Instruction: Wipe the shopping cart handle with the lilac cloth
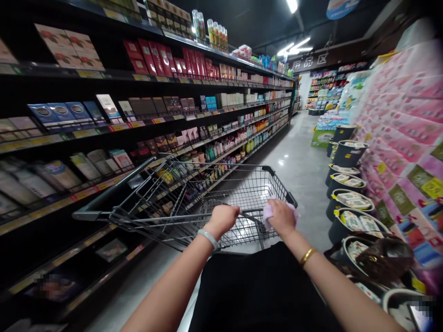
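Long shelving unit fills the person's left side, tiers packed with boxed and bottled goods, labels along the edges. Opposite, a tall stack of pink packs. Polished grey floor runs between them to more stocked shelves at the far end. Wire shopping cart stands in the aisle right in front of the person, turned sideways: its dark handle is over by the left shelving, basket mesh under the hands. Row of dark buckets lines the foot of the pink stack, most loaded with small packs; a shiny brown bag rests on the nearer ones. Person wears a black top. Left hand: fingers curled together, clamped on the cart's near rim. Right hand: fingers closed on a bunched lilac cloth at the same rim, near the corner; can't tell if they also grip the metal under it. Pale bangle on left wrist, gold bangle on right.
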